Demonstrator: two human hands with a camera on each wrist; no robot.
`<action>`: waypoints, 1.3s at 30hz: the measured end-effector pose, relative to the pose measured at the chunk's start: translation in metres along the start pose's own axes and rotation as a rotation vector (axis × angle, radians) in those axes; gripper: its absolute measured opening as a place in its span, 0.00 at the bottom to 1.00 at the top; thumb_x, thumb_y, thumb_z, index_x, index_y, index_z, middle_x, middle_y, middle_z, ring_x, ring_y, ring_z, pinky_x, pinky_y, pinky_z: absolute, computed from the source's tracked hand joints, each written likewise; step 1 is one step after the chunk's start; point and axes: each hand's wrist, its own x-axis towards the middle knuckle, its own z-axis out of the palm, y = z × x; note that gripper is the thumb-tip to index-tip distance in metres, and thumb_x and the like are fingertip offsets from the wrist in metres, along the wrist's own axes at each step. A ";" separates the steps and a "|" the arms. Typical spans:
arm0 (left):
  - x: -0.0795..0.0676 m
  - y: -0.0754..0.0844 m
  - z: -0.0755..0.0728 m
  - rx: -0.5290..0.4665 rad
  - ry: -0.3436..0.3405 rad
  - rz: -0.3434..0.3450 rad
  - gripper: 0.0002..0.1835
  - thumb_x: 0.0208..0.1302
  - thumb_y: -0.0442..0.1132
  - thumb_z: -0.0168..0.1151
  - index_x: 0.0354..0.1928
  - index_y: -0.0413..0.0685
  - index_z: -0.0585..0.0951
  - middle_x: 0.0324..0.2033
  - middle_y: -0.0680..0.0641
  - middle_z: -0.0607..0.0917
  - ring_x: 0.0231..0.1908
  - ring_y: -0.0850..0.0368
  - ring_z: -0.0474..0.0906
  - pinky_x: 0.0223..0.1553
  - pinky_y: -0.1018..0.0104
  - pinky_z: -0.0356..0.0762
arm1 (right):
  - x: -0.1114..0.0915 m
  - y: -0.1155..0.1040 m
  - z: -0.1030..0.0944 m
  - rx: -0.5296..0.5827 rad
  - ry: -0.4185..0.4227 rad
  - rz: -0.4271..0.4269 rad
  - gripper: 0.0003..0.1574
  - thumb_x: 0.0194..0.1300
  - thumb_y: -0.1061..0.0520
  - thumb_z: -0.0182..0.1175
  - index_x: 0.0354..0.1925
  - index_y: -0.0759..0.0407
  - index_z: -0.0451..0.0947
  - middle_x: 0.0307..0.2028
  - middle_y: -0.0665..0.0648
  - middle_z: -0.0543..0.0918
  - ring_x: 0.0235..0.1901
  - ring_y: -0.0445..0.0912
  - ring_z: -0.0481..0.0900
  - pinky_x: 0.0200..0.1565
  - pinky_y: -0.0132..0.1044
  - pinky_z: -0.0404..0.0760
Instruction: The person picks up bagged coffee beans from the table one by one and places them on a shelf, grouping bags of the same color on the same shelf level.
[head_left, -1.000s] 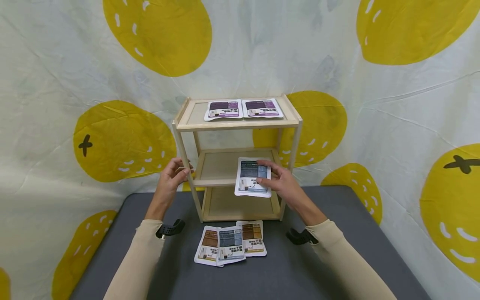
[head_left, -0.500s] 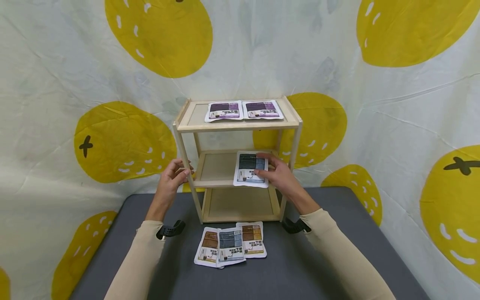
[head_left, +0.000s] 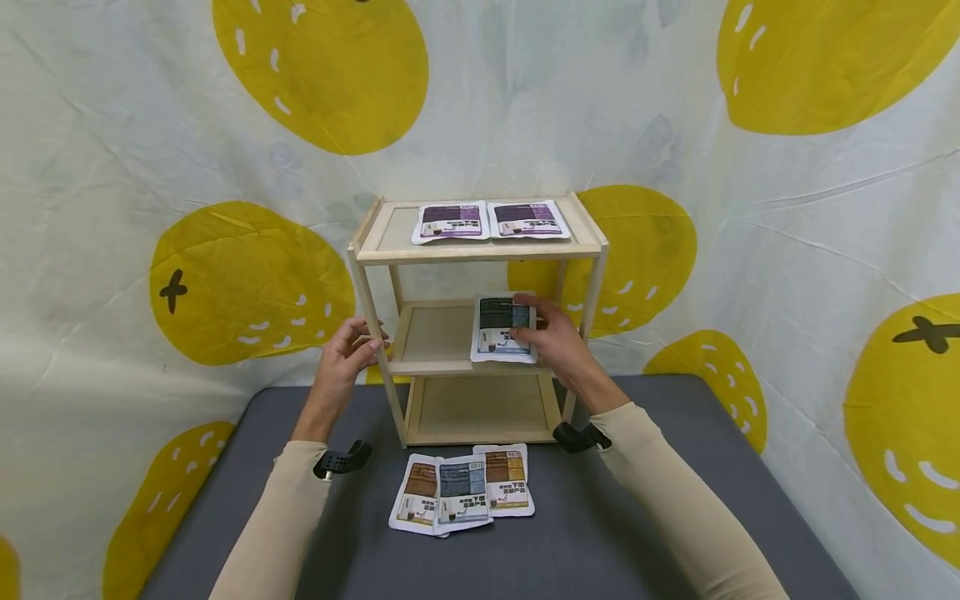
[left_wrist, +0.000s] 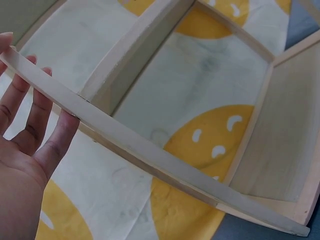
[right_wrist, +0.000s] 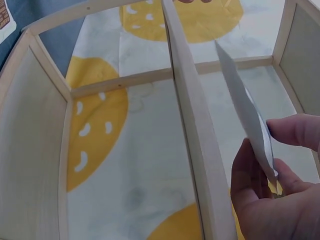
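Observation:
My right hand (head_left: pixel 555 333) pinches a white pouch with a dark green and blue label (head_left: pixel 495 329) by its right edge, thumb on the front face. The pouch is over the front part of the middle shelf (head_left: pixel 438 333); in the right wrist view the pouch (right_wrist: pixel 247 107) shows edge-on above the shelf board (right_wrist: pixel 192 115). My left hand (head_left: pixel 345 354) holds the left front post of the wooden shelf rack (head_left: pixel 381 358). In the left wrist view its fingers (left_wrist: pixel 40 112) lie behind the post (left_wrist: pixel 130 132), with the thumb tip at the near side.
Two purple-labelled pouches (head_left: pixel 528 219) lie side by side on the top shelf (head_left: pixel 393 229). On the dark grey table (head_left: pixel 585 550) before the rack are three overlapping pouches (head_left: pixel 462 492), one blue-labelled and two brown-labelled. A fruit-patterned cloth (head_left: pixel 480 100) hangs behind.
My right hand has moved the pouch forward, away from me, from in front of the middle shelf to over it. The left hand stays on the post.

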 end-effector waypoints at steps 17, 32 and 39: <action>0.000 -0.001 0.000 0.001 -0.011 -0.008 0.19 0.75 0.36 0.58 0.63 0.34 0.71 0.47 0.46 0.80 0.54 0.37 0.80 0.48 0.64 0.84 | 0.008 0.006 -0.002 -0.005 0.030 0.065 0.45 0.68 0.60 0.65 0.78 0.53 0.59 0.69 0.64 0.67 0.59 0.57 0.76 0.57 0.48 0.76; 0.001 -0.002 -0.001 0.004 -0.013 -0.010 0.17 0.75 0.36 0.58 0.62 0.39 0.73 0.47 0.46 0.80 0.53 0.44 0.82 0.49 0.64 0.83 | 0.003 -0.005 0.001 -0.250 0.140 -0.029 0.41 0.65 0.61 0.65 0.73 0.62 0.63 0.73 0.70 0.53 0.70 0.63 0.62 0.67 0.57 0.67; 0.001 -0.002 -0.002 -0.004 -0.005 -0.007 0.19 0.75 0.35 0.58 0.61 0.34 0.71 0.46 0.46 0.80 0.52 0.43 0.82 0.48 0.65 0.84 | -0.012 -0.016 0.007 -0.211 0.138 -0.135 0.34 0.65 0.63 0.67 0.68 0.64 0.70 0.69 0.68 0.61 0.67 0.64 0.66 0.66 0.57 0.70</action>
